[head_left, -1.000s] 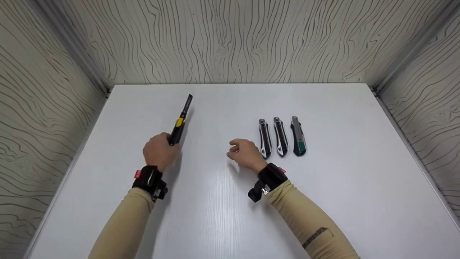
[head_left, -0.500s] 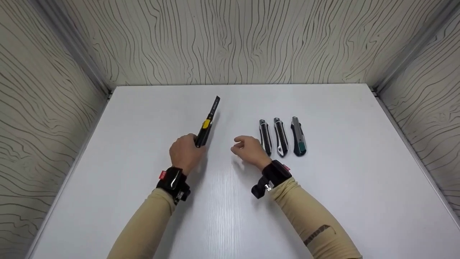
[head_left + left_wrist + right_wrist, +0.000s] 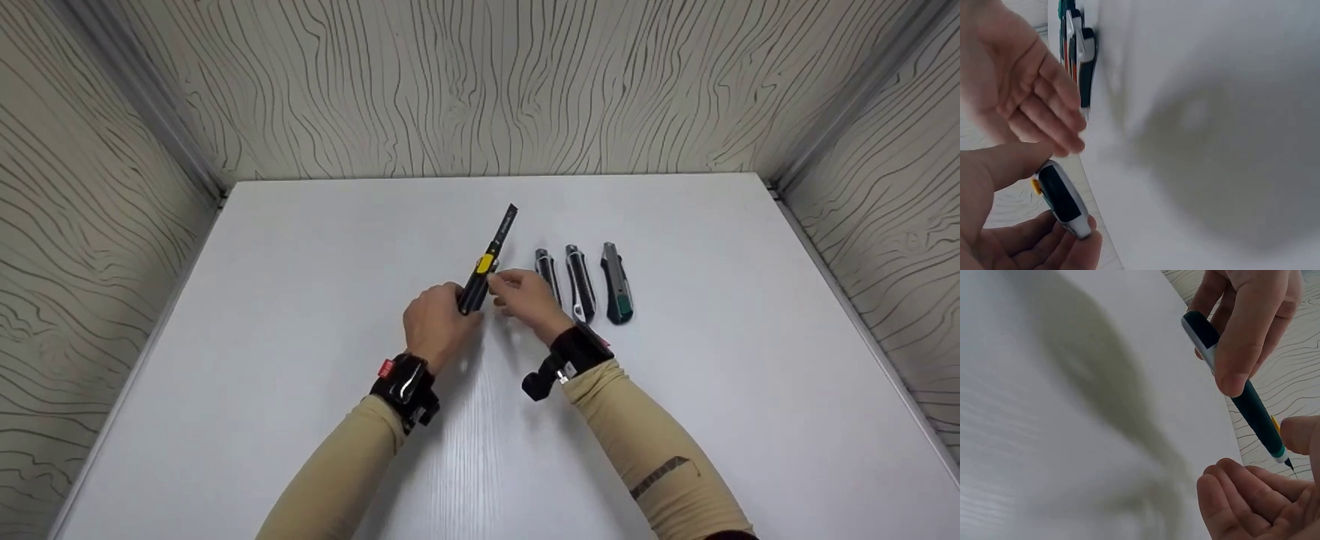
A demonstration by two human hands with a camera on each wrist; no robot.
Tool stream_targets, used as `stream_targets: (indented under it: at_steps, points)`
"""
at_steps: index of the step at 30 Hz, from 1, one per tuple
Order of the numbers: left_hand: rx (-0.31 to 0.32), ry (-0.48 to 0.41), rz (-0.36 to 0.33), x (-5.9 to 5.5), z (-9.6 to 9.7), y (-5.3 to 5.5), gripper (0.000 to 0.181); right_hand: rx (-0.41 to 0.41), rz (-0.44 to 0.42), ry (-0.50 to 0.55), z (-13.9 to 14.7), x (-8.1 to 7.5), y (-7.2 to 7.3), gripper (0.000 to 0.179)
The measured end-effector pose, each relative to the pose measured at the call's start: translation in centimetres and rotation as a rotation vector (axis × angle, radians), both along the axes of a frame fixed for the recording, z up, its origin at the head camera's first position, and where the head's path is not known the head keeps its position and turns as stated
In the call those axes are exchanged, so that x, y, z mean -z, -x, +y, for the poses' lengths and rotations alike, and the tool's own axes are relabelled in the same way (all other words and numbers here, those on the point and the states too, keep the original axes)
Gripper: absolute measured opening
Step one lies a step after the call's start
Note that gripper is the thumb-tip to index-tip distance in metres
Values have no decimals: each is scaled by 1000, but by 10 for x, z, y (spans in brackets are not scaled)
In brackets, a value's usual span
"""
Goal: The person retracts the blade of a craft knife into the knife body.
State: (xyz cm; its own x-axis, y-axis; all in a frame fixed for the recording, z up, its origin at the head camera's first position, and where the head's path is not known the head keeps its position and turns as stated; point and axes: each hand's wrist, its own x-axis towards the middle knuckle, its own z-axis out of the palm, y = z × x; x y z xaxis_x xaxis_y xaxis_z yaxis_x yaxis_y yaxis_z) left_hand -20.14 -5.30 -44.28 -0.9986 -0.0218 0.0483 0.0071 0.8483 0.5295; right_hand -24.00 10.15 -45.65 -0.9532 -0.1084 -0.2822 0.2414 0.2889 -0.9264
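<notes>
My left hand [image 3: 439, 322] holds a utility knife [image 3: 475, 289] above the table, thumb on one side and fingers on the other. Its handle is dark, with a yellow slider [image 3: 485, 263]. A long dark blade [image 3: 506, 223] sticks out, pointing away and slightly right. Beside the knife is my right hand [image 3: 529, 301], fingers loosely bent. In the right wrist view its thumb [image 3: 1299, 435] lies close to the slider; whether they touch I cannot tell. The left wrist view shows the butt end of the handle [image 3: 1061, 194] between left thumb and fingers.
Three more utility knives lie side by side right of the hands: two black-and-silver ones [image 3: 548, 270] [image 3: 581, 283] and one with a green slider [image 3: 617, 285]. My right hand partly covers the nearest. Patterned walls [image 3: 480, 90] border the white table [image 3: 712, 390].
My left hand has carried the utility knife rightward across the table to my right hand. The right hand has shifted slightly forward and right, now beside the knife's slider.
</notes>
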Motion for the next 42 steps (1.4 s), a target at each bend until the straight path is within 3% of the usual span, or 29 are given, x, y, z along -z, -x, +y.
stream_targets:
  at_steps: [11,19,25,28,36,42]
  points:
    - [27,23,26,7,27,-7,28,161,-110,282,10,-4,5,39]
    - [42,46,80,15,36,-13,29,218,-131,218,11,-3,5,35]
    - [25,12,67,16,40,-16,31,236,-106,200,11,-2,5,36]
    - [45,-71,35,15,40,-18,36,226,-86,158,12,-2,5,35]
    - [172,-470,-173,13,28,-16,45,171,-91,68,20,1,8,35]
    - [162,-819,-367,16,20,-15,42,98,-86,103,24,0,9,36]
